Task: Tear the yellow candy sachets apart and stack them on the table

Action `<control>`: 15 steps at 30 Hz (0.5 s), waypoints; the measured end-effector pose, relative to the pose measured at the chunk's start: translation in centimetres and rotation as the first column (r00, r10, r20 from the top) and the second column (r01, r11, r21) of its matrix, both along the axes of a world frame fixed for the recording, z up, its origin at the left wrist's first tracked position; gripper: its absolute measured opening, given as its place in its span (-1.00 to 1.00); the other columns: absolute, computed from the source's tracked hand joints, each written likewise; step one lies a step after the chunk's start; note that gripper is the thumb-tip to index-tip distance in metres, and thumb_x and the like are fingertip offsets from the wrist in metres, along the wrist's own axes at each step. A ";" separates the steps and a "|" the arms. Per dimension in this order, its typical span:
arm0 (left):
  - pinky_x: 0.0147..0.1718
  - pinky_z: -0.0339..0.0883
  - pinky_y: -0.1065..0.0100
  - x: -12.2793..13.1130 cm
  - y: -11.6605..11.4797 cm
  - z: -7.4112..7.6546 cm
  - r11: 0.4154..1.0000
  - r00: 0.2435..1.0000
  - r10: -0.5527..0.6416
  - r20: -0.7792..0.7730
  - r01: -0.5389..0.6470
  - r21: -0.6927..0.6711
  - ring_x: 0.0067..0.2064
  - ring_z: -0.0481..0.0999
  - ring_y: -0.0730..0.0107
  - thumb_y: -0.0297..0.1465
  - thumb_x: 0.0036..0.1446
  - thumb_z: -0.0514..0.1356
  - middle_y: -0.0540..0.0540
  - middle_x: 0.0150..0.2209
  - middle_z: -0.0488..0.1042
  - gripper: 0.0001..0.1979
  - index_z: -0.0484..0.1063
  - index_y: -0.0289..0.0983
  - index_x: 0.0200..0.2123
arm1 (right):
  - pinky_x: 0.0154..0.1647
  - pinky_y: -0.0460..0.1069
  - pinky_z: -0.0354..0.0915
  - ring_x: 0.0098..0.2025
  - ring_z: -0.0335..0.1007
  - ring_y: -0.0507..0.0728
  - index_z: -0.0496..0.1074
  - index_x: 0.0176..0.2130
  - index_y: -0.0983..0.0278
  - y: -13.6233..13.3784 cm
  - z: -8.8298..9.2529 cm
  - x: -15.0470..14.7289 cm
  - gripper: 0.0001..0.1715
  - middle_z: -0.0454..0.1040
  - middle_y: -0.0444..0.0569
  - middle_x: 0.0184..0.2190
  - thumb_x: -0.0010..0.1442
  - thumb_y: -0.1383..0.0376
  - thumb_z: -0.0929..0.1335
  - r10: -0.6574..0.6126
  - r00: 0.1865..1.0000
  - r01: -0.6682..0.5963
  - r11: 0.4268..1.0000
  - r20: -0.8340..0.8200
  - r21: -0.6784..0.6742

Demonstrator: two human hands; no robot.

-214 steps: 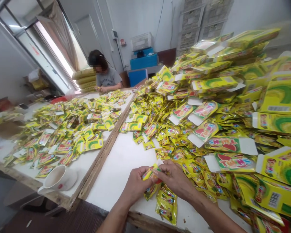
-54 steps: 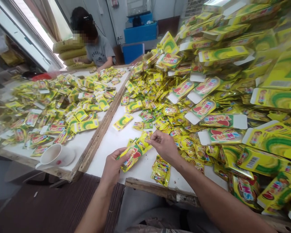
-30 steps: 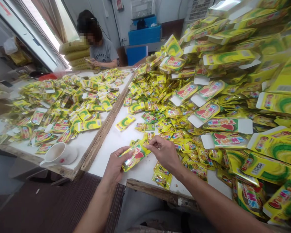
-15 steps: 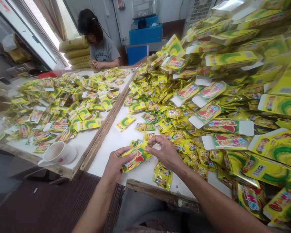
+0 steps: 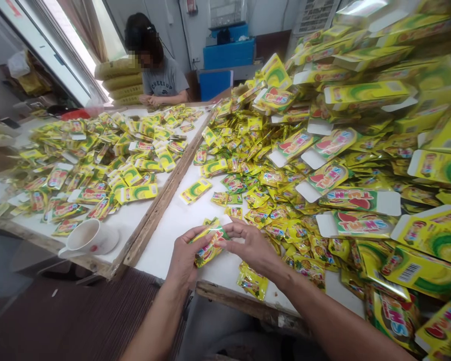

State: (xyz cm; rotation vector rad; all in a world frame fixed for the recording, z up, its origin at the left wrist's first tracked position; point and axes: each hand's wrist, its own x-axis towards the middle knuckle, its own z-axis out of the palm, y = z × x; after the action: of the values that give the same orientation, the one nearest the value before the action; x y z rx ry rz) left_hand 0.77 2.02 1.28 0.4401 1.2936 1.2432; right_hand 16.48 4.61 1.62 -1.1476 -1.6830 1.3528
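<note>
My left hand [image 5: 184, 253] is closed around a small yellow and green carton [image 5: 212, 243] printed with a watermelon and colourful letters. At the carton's right end, the fingers and thumb of my right hand [image 5: 248, 240] pinch its edge; the fingers hide part of that end. Just below my right hand, a few yellow sachets [image 5: 252, 282] lie near the table's front edge. Beyond my hands, a heap of small yellow sachets [image 5: 272, 178] spreads over the white table [image 5: 169, 220]. One yellow carton [image 5: 196, 191] lies by itself on the white surface.
Flat cartons with open white flaps [image 5: 357, 221] pile high on the right. Left of a wooden strip [image 5: 165, 193], many cartons [image 5: 97, 165] cover another table. A mug [image 5: 83, 238] stands near that table's edge. A person [image 5: 161, 82] sits at the far side.
My right hand has moved slightly down and left against the carton's end, which looks more closed up. The carton has tilted a little in my left hand.
</note>
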 end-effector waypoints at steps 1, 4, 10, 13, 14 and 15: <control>-0.42 0.39 0.40 0.2 0.0 -0.1 1.000 1.000 -0.002 0.002 0.002 0.009 -0.47 0.52 0.37 -0.38 -0.43 0.45 -0.09 -0.46 0.58 -0.60 0.54 -0.35 -0.38 | -0.12 0.04 0.28 -0.17 0.41 0.15 0.48 -0.41 0.23 -0.1 -0.2 -0.2 -0.86 0.50 -0.06 -0.29 0.00 0.21 0.39 0.027 1.000 -0.027 1.000 0.004 0.007; -0.39 0.37 0.42 0.7 -0.4 -0.3 0.997 0.997 -0.070 0.006 0.070 0.042 -0.42 0.52 0.38 -0.35 -0.36 0.44 -0.08 -0.40 0.58 -0.61 0.54 -0.33 -0.35 | -0.23 -0.01 0.30 -0.31 0.40 0.10 0.42 -0.43 0.22 0.0 -1.0 -0.4 -0.91 0.48 -0.14 -0.43 -0.01 0.25 0.38 0.020 0.999 -0.022 0.999 0.042 0.045; -0.33 0.35 0.38 -0.5 -0.1 -0.7 0.939 0.935 -0.334 -0.120 0.341 0.038 -0.35 0.52 0.30 -0.31 -0.26 0.40 -0.14 -0.35 0.57 -0.59 0.53 -0.36 -0.27 | -0.33 -0.06 0.29 -0.30 0.43 0.08 0.35 -0.24 0.22 0.7 -1.6 0.2 -0.82 0.50 -0.10 -0.37 0.08 0.30 0.29 0.120 0.992 -0.120 0.993 -0.036 -0.003; -0.37 0.34 0.34 -4.0 2.5 0.6 0.971 0.925 -0.216 -0.312 0.237 0.033 -0.40 0.50 0.28 -0.28 -0.34 0.42 -0.13 -0.41 0.55 -0.53 0.51 -0.38 -0.28 | -0.19 0.00 0.28 -0.20 0.42 0.10 0.33 -0.15 0.23 1.7 -1.3 0.6 -0.76 0.51 -0.03 -0.25 0.13 0.31 0.26 -0.056 0.998 0.048 0.985 0.040 0.166; -0.35 0.34 0.33 -5.5 3.6 1.3 0.987 0.907 -0.107 -0.407 0.147 0.069 -0.37 0.50 0.26 -0.26 -0.33 0.40 -0.14 -0.38 0.54 -0.48 0.49 -0.38 -0.24 | -0.14 0.03 0.25 -0.16 0.39 0.12 0.34 -0.15 0.23 2.0 -1.4 0.7 -0.77 0.50 0.00 -0.22 0.15 0.30 0.26 -0.153 0.983 0.120 0.956 0.106 0.267; -0.31 0.34 0.31 -7.0 4.7 2.1 0.988 0.862 0.048 -0.505 0.033 0.152 -0.31 0.50 0.24 -0.23 -0.28 0.37 -0.15 -0.32 0.53 -0.45 0.45 -0.37 -0.17 | -0.09 0.06 0.22 -0.12 0.37 0.15 0.36 -0.15 0.23 2.4 -1.5 0.7 -0.77 0.49 0.02 -0.18 0.16 0.30 0.25 -0.228 0.959 0.154 0.919 0.170 0.363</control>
State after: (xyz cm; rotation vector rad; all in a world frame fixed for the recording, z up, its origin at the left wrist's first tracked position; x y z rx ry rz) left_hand -6.24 6.68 3.41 0.9255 1.6440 1.2861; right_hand 17.18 6.99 0.13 -1.2385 -1.8122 0.7947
